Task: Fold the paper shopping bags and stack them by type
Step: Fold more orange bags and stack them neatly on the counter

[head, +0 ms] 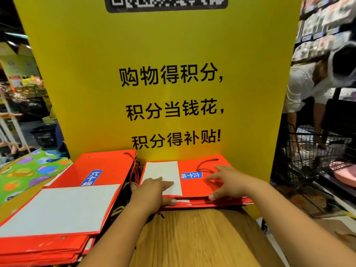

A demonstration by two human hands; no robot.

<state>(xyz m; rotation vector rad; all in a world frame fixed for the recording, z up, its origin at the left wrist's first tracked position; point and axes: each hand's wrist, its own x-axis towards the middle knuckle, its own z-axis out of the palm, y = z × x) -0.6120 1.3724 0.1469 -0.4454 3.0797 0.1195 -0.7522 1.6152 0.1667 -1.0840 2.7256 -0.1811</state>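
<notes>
Bag point(194, 187) atop stack point(231, 201) — left fingers point(167, 183), right fingers point(211, 177) flat on it, gripping nothing.

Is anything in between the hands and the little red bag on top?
Nothing visible. The left hand and right hand both rest on the top red bag of the small stack.

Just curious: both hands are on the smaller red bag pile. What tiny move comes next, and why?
Probably press the top bag flat and square it. The left hand and right hand lie on it, and its front edge sits unevenly over the pile.
</notes>
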